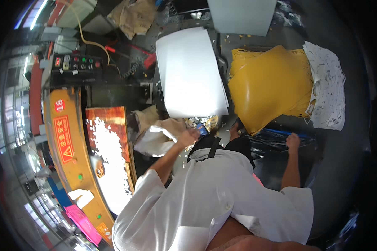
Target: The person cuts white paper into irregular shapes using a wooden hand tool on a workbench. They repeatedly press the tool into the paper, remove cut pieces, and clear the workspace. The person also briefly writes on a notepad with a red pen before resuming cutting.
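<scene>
Two own hands: neither was in shot, so grip can't be told; only a bare forearm (255, 240) showed at the lower edge, which arm unclear.
Nearest thing: co-worker's white shirt (205, 196), just above that forearm.
Co-worker hand, pic left (187, 136): loosely curled, at a small blue thing (202, 129) and beside a cream sack (161, 136); whether it gripped either, can't tell.
Co-worker hand, pic right (293, 141): closed down on the dark film (272, 140).
Film, where: on the bench in front of the co-worker, just under the near edge of the yellow sheets (268, 83).
Film, look: black, glossy, wrinkled, w/ a blue streak along it.
Doing it well (my view): keep the film flat and taut, lean light on it, keep it off the yellow stack's bowed edge.
Further out: white sheets (190, 71) left of the yellow; printed paper (329, 88) on the yellow's right side.
Far left: red-brown bed (109, 142) strewn w/ white scraps; control box (76, 62) w/ coloured buttons beyond.
</scene>
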Tool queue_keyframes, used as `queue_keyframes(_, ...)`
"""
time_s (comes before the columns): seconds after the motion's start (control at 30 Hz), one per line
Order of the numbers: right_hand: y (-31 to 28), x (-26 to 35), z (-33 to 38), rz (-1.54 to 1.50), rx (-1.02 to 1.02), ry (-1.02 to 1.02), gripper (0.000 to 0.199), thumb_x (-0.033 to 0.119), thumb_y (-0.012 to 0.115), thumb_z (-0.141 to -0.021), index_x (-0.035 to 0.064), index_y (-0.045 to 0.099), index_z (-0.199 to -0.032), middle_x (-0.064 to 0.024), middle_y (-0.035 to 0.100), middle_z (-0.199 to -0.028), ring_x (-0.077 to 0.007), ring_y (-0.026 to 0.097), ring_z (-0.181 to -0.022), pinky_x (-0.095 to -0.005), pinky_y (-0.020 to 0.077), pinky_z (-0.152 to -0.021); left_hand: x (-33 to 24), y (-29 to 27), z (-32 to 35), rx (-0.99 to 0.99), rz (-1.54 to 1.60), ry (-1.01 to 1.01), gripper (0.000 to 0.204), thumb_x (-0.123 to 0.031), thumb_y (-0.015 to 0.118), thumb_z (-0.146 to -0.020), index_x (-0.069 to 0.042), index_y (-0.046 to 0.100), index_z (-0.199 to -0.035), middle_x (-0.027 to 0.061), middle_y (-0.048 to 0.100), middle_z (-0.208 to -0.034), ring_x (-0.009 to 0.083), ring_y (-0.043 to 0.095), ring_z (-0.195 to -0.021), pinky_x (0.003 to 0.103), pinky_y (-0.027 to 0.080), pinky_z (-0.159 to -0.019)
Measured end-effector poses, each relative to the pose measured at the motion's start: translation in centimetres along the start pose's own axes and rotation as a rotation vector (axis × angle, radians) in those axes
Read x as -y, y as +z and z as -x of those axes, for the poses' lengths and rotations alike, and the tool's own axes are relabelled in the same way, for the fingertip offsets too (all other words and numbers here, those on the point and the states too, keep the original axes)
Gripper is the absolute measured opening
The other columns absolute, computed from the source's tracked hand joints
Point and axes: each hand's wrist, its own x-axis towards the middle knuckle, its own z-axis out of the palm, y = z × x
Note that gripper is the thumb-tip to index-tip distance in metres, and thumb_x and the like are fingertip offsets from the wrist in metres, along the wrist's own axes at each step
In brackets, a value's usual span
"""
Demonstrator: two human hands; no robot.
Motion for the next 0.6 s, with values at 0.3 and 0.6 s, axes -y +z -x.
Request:
queue_keyframes(0.3,26.7,-13.0,-4.1,1.351,-0.041,0.258,0.036,0.026,0.066,-0.095,-0.0001,0.074,-0.119,-0.0073,0.073,-0.089,-0.0150,0.068,-0.074,-0.0308,0.0551,-0.067,16.4,5.4,9.8,-0.130,0.462,-0.400,0.035,-0.029,0.061,-0.104,0.001,0.074,-0.116,0.0121,0.077,-0.095,0.0179,0.073,-0.082,0.033,0.057,-0.074)
queue_keyframes(0.6,23.6,-40.5,-25.7,2.030,0.104,0.205,0.045,0.034,0.072,-0.086,-0.0009,0.071,-0.114,-0.0256,0.075,-0.106,-0.0450,0.071,-0.105,-0.0496,0.0570,-0.091,27.1,9.7,12.5,-0.474,1.013,-0.940,0.033,-0.030,0.062,-0.106,-0.001,0.073,-0.115,0.0054,0.071,-0.087,0.0124,0.067,-0.076,0.026,0.052,-0.063)
